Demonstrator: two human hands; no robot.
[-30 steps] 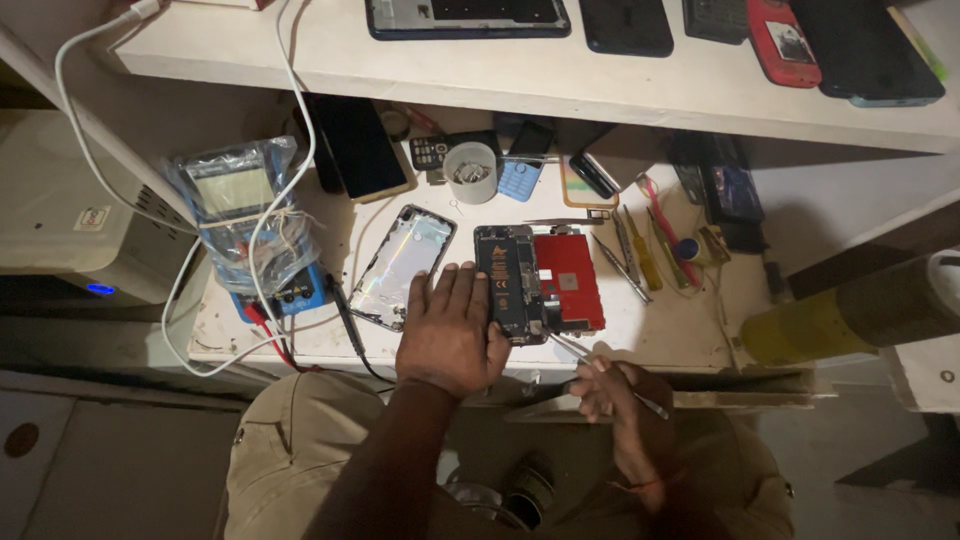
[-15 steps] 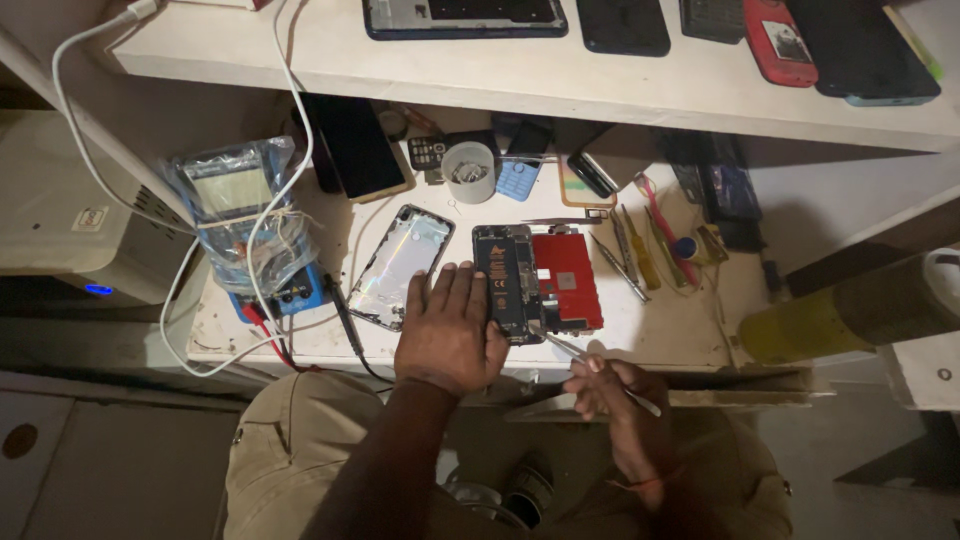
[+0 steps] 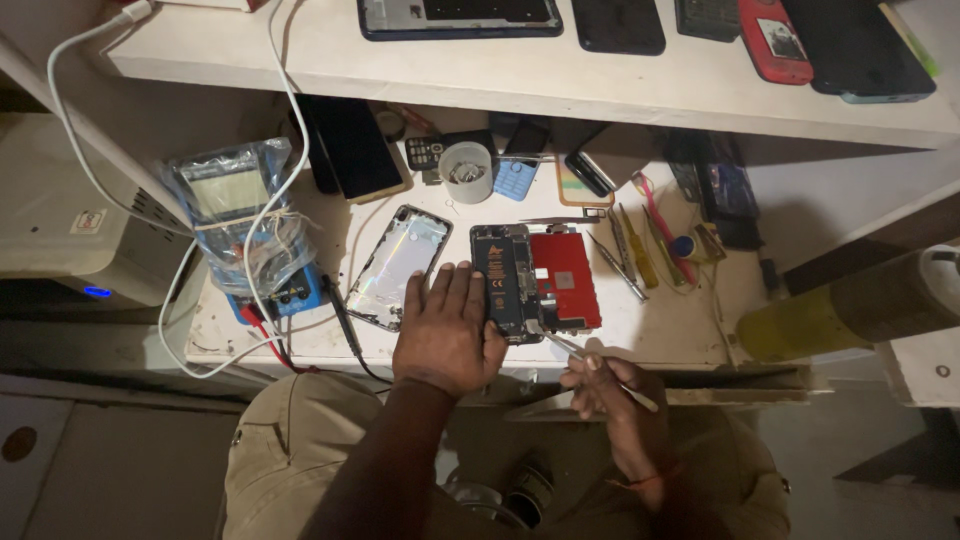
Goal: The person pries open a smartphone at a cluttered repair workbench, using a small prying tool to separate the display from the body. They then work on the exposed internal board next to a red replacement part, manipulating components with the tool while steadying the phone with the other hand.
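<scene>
Pinning opened phone [image 3: 508,280] w/ left hand [image 3: 447,335], right hand [image 3: 607,380] gripping tweezers [image 3: 578,352], tips unclear

The thin shiny metal tweezers [image 3: 565,345] are glinting, the iridescent glossy glass phone back [image 3: 398,265] is gleaming, and the pale matt scuffed worktop [image 3: 660,325] is looking rough.

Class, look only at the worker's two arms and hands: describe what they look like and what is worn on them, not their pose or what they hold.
Both forearms are bare, with no sleeves in view and no gloves on either hand. The left hand shows no ring or watch. The right hand has a thin reddish-orange thread or band around its wrist. No cables or markings are visible on either arm.
</scene>
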